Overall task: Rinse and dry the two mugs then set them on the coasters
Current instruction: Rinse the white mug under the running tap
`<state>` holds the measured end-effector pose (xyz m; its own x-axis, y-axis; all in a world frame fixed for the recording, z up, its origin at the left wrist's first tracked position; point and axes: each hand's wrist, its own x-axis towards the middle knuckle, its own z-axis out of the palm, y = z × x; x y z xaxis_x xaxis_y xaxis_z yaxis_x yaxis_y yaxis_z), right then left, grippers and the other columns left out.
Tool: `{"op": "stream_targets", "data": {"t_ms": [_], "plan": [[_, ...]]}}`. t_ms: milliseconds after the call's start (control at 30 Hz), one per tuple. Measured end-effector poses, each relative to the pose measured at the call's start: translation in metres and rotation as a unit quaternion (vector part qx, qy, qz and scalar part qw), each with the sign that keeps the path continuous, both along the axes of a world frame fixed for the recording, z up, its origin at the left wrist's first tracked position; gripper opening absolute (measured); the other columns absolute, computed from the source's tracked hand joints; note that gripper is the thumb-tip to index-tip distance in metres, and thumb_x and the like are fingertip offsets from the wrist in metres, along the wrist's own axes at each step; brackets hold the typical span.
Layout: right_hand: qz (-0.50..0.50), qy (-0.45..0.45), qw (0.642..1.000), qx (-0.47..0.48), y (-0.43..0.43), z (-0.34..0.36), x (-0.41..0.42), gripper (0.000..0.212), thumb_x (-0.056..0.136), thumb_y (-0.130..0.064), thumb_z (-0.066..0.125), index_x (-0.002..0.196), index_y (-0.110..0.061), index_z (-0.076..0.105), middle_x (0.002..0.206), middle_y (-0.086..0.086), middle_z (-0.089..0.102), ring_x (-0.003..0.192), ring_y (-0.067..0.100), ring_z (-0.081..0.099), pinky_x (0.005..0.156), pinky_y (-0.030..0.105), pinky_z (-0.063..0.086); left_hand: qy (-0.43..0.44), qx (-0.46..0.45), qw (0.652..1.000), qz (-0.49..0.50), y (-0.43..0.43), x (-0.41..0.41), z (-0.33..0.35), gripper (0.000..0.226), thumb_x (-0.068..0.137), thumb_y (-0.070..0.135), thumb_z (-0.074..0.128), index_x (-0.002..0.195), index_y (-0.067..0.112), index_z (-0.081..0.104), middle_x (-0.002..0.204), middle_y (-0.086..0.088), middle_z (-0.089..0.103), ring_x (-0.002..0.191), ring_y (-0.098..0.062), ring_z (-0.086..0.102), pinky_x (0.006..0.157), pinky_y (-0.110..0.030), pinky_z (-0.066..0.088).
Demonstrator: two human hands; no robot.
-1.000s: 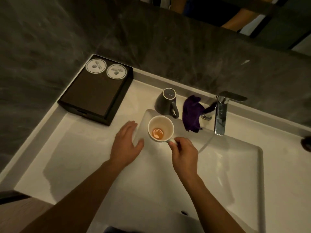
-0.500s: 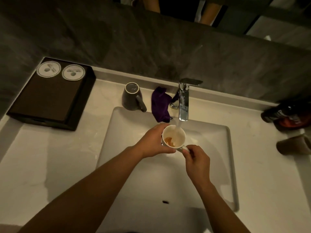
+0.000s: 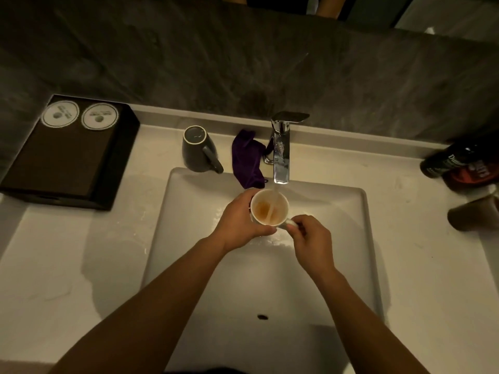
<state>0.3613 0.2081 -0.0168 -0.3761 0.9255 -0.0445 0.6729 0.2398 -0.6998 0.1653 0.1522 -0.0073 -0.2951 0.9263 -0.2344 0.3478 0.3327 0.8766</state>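
White mug [image 3: 270,209] hangs over the sink [image 3: 361,238], mouth up, caught between both hands. The left grip [image 3: 239,221] curls round its body; the right grip [image 3: 310,238] pinches the handle on the side nearest it. Water drops from the faucet [image 3: 280,155], just beyond the two grips, straight into the mug, where a brownish residue lies thinned at the bottom.

It looks ceramic to me: stiff, chippable against the basin, heavier as it fills, and slick once wet. Handle plus body seems the safe hold, with the handle alone for tipping it out.

Beyond and left of the left grip the dark mug [image 3: 197,149] stands on the table [image 3: 54,265] at the sink's back corner; what it holds, or whether it stands inverted, I cannot tell. A purple cloth [image 3: 247,160] lies between it and the faucet, near the left grip, handy for drying. The two coasters [image 3: 60,114] sit bare on a dark box [image 3: 62,163], well off to that grip's left.
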Motion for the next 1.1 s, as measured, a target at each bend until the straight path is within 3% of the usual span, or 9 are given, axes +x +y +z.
{"op": "stream_targets", "data": {"t_ms": [200, 400, 500, 600, 700, 800, 867, 1000, 1100], "plan": [[0.02, -0.012, 1.0, 0.009, 0.019, 0.003, 0.011, 0.021, 0.096, -0.037, 0.066, 0.095, -0.017, 0.073, 0.088, -0.005, 0.07, 0.078, 0.013, 0.062, 0.071, 0.034, 0.053, -0.023, -0.02, 0.999, 0.022, 0.004, 0.014, 0.0, 0.086, 0.064, 0.034, 0.099, 0.137, 0.031, 0.051, 0.125, 0.015, 0.058, 0.108, -0.007, 0.059, 0.084, -0.018, 0.047], [0.088, -0.051, 0.994, 0.04, 0.038, 0.009, 0.005, 0.016, 0.098, -0.03, 0.065, 0.096, -0.015, 0.071, 0.089, -0.004, 0.064, 0.077, 0.012, 0.057, 0.067, 0.02, 0.041, 0.016, -0.082, 0.997, -0.003, 0.022, 0.014, -0.006, 0.108, 0.049, 0.065, 0.087, 0.141, 0.031, 0.042, 0.135, 0.002, 0.05, 0.115, -0.018, 0.057, 0.094, -0.04, 0.056], [0.084, -0.019, 0.995, 0.047, 0.05, 0.013, 0.002, 0.009, 0.096, -0.02, 0.068, 0.101, -0.014, 0.072, 0.093, -0.001, 0.068, 0.079, 0.012, 0.058, 0.071, 0.019, 0.046, -0.037, -0.104, 0.993, 0.032, 0.027, 0.025, -0.007, 0.11, 0.049, 0.065, 0.084, 0.142, 0.025, 0.039, 0.135, -0.002, 0.047, 0.116, -0.022, 0.055, 0.093, -0.042, 0.058], [-0.014, 0.068, 0.997, -0.041, 0.053, 0.016, -0.003, 0.017, 0.097, -0.018, 0.066, 0.112, -0.018, 0.074, 0.099, -0.007, 0.072, 0.085, 0.004, 0.063, 0.073, 0.007, 0.045, -0.139, -0.136, 0.975, 0.107, 0.03, 0.032, -0.013, 0.088, 0.065, 0.051, 0.086, 0.133, 0.018, 0.042, 0.125, -0.005, 0.052, 0.109, -0.024, 0.06, 0.079, -0.048, 0.066], [-0.067, 0.107, 0.987, -0.101, 0.047, 0.01, -0.002, 0.02, 0.101, -0.017, 0.058, 0.111, -0.022, 0.074, 0.101, -0.01, 0.073, 0.091, -0.008, 0.063, 0.075, 0.006, 0.045, -0.234, -0.146, 0.947, 0.165, 0.031, 0.034, -0.016, 0.059, 0.085, 0.038, 0.079, 0.129, 0.016, 0.046, 0.117, -0.002, 0.057, 0.101, -0.016, 0.062, 0.07, -0.036, 0.062], [-0.064, 0.103, 0.98, -0.16, 0.035, -0.006, -0.002, 0.022, 0.106, -0.03, 0.049, 0.116, -0.023, 0.068, 0.104, -0.006, 0.07, 0.094, 0.006, 0.064, 0.08, 0.029, 0.054, -0.296, -0.127, 0.928, 0.188, 0.033, 0.038, -0.015, 0.063, 0.082, 0.047, 0.072, 0.133, 0.022, 0.046, 0.117, 0.0, 0.055, 0.106, -0.022, 0.063, 0.078, -0.041, 0.063], [-0.092, 0.151, 0.957, -0.231, 0.026, -0.009, -0.009, 0.023, 0.108, -0.033, 0.042, 0.119, -0.023, 0.061, 0.109, -0.004, 0.065, 0.099, 0.015, 0.064, 0.08, 0.041, 0.06, -0.324, -0.128, 0.918, 0.189, 0.038, 0.041, -0.014, 0.067, 0.076, 0.054, 0.064, 0.135, 0.026, 0.047, 0.121, -0.003, 0.057, 0.107, -0.026, 0.063, 0.077, -0.041, 0.062], [-0.17, 0.231, 0.912, -0.294, 0.023, -0.002, -0.027, 0.025, 0.109, -0.035, 0.037, 0.11, -0.02, 0.058, 0.103, 0.011, 0.059, 0.082, 0.024, 0.059, 0.055, 0.034, 0.052, -0.322, -0.139, 0.92, 0.175, 0.044, 0.043, -0.014, 0.069, 0.08, 0.071, 0.048, 0.134, 0.029, 0.054, 0.127, -0.011, 0.064, 0.104, -0.028, 0.066, 0.073, -0.039, 0.056], [-0.199, 0.214, 0.902, -0.319, 0.029, 0.001, -0.031, 0.034, 0.107, -0.045, 0.037, 0.105, -0.019, 0.06, 0.089, 0.012, 0.057, 0.065, 0.022, 0.053, 0.045, 0.028, 0.041, -0.282, -0.107, 0.941, 0.155, 0.043, 0.042, -0.017, 0.052, 0.097, 0.063, 0.04, 0.143, 0.039, 0.046, 0.137, -0.005, 0.057, 0.114, -0.024, 0.06, 0.081, -0.037, 0.054]]}}
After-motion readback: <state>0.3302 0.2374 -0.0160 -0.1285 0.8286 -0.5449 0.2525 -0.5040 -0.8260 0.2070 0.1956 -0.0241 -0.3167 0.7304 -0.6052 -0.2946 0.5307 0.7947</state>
